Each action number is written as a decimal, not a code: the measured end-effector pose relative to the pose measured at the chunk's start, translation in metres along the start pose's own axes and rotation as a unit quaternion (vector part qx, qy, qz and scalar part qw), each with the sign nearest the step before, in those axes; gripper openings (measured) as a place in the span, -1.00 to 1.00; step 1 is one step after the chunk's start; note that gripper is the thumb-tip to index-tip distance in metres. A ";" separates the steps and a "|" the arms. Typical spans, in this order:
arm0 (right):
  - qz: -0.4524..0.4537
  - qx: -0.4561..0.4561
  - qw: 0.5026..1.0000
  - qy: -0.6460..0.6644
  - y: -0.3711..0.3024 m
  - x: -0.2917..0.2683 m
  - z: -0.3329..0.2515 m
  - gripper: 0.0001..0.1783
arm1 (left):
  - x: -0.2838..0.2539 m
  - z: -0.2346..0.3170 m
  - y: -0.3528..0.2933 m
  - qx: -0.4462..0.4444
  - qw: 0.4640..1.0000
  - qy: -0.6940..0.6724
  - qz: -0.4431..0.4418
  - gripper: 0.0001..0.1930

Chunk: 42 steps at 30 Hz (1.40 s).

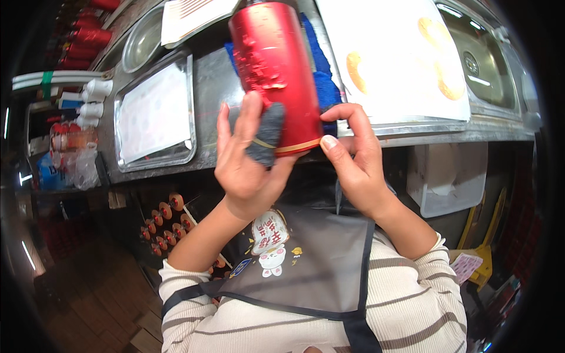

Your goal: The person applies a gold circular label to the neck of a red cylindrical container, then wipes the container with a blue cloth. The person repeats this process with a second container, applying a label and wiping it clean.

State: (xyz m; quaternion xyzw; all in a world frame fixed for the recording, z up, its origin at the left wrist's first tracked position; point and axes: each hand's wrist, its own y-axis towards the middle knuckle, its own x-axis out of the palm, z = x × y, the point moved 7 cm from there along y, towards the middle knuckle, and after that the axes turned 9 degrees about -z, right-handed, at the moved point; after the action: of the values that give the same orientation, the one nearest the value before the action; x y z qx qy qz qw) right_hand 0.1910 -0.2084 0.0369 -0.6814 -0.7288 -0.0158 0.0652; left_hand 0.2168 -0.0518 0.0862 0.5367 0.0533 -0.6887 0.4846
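A tall red metal cylinder (pixel 276 70) with a gold band near its lower end is held up in front of me, over the counter edge. My left hand (pixel 244 165) presses a dark grey scrubbing pad (pixel 266 134) against its lower left side. My right hand (pixel 353 156) grips the cylinder's lower right end, thumb on the rim. White foam spots cling to the red surface.
A steel counter (pixel 212 82) holds a metal tray (pixel 154 115) lined with white paper at the left, a blue cloth (pixel 326 85) behind the cylinder and a white board (pixel 394 59) with round yellow pieces. A steel sink (pixel 488 56) lies at the right. White squeeze bottles (pixel 94 97) stand far left.
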 end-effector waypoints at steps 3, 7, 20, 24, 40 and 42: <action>0.018 -0.034 0.999 -0.032 -0.003 0.001 -0.004 -0.73 | 0.003 -0.015 -0.011 -0.051 0.994 -0.095 0.026 -0.34; 0.052 -0.086 0.970 -0.221 -0.004 0.006 -0.029 -0.52 | -0.004 -0.015 -0.030 -0.074 0.991 -0.113 0.011 -0.42; 0.116 -0.172 0.911 -0.357 0.004 0.020 -0.032 -0.33 | 0.007 -0.008 -0.039 0.008 0.998 -0.041 -0.042 -0.58; 0.104 -0.156 0.922 -0.338 0.004 0.018 -0.031 -0.35 | 0.007 -0.007 -0.037 0.021 0.998 -0.029 -0.046 -0.58; 0.051 -0.147 0.961 -0.228 0.005 0.014 -0.022 -0.56 | -0.002 0.012 -0.019 0.058 0.996 0.048 -0.057 -0.67; 0.040 -0.119 0.976 -0.177 0.006 0.009 -0.015 -0.60 | -0.004 0.017 -0.011 0.071 0.993 0.066 -0.066 -0.68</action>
State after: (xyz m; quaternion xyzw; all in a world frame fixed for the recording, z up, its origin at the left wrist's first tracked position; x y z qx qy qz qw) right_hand 0.1973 -0.2005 0.0521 -0.7047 -0.6941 0.0213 -0.1457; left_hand 0.1970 -0.0537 0.0919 0.6092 0.0715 -0.6840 0.3947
